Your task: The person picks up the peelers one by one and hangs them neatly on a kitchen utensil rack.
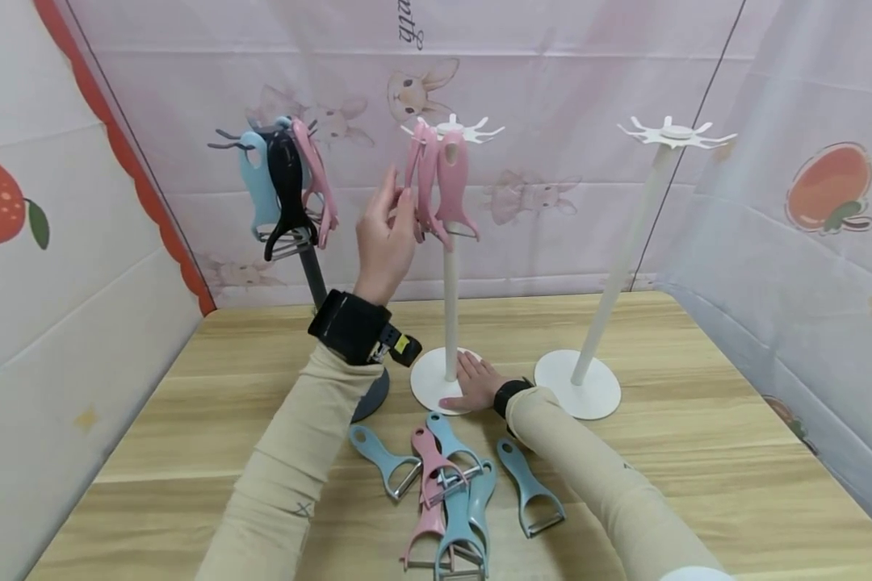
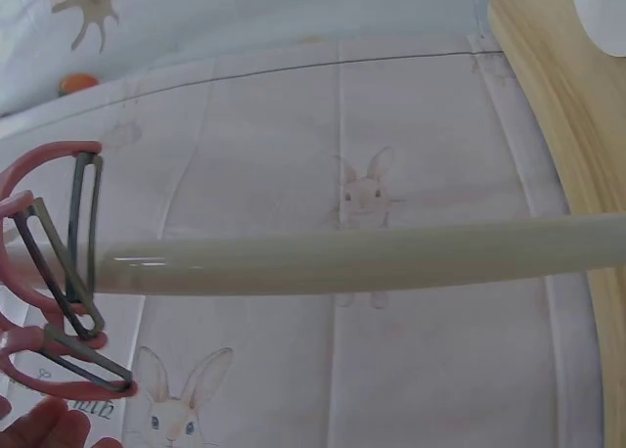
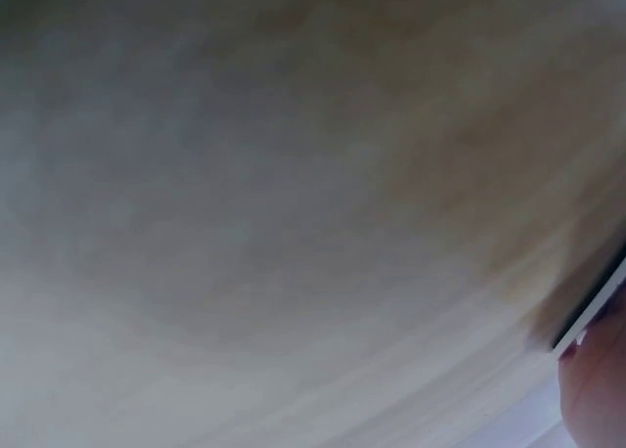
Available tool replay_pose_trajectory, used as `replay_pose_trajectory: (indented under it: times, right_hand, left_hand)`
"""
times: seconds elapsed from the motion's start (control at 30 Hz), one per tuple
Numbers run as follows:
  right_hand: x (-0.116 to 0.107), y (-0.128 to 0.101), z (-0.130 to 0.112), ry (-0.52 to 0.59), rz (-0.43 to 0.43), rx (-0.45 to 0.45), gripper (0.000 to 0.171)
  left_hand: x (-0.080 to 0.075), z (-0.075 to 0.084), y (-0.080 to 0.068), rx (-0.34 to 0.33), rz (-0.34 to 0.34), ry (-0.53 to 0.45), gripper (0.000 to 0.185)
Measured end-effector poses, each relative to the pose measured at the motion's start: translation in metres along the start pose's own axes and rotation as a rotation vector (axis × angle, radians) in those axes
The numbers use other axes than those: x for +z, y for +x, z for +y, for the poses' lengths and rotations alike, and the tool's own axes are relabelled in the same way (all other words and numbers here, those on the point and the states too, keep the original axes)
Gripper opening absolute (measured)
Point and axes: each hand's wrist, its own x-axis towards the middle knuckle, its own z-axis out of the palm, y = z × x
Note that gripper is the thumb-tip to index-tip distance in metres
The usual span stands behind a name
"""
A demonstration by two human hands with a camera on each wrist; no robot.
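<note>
Three pink peelers (image 1: pixel 452 173) hang from the hooks of the middle white stand (image 1: pixel 450 315). My left hand (image 1: pixel 387 238) is raised just left of them, fingers pointing up beside the leftmost peeler and nothing seen in its grasp. In the left wrist view its fingertips (image 2: pixel 59 428) show low in the corner, under the blades of the pink peelers (image 2: pixel 83 223). Down on the table, my right hand (image 1: pixel 477 383) rests with outstretched fingers on the round base (image 1: pixel 429 387) of that same stand. The right wrist view is mostly blurred, with part of the hand (image 3: pixel 597 380) at its edge.
A dark stand (image 1: pixel 311 270) at left carries blue, black and pink peelers (image 1: pixel 287 177). At right stands another white stand (image 1: pixel 625 250) with bare hooks. Several blue and pink peelers (image 1: pixel 456 504) lie piled between my forearms, a blue peeler (image 1: pixel 526 484) beside them.
</note>
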Motion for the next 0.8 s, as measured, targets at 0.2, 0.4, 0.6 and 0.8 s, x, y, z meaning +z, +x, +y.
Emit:
replay_pose_trajectory:
  times: [0.2, 0.4, 0.6, 0.8]
  right_hand:
    - [0.003, 0.002, 0.002, -0.009, 0.014, -0.012, 0.094]
    - [0.002, 0.002, 0.001, -0.03, -0.001, -0.003, 0.094]
    - [-0.002, -0.001, -0.001, -0.027, -0.001, -0.006, 0.092]
    - [-0.002, -0.002, -0.001, -0.049, 0.001, -0.013, 0.092]
  left_hand:
    - [-0.006, -0.019, -0.031, -0.069, -0.04, 0.054, 0.052]
    - [-0.009, -0.044, -0.071, -0.242, -0.221, 0.369, 0.046]
    - [-0.007, -0.065, -0.114, -0.383, -0.58, 0.796, 0.043]
    - [-0.001, -0.074, -0.148, -0.4, -0.727, 0.88, 0.03]
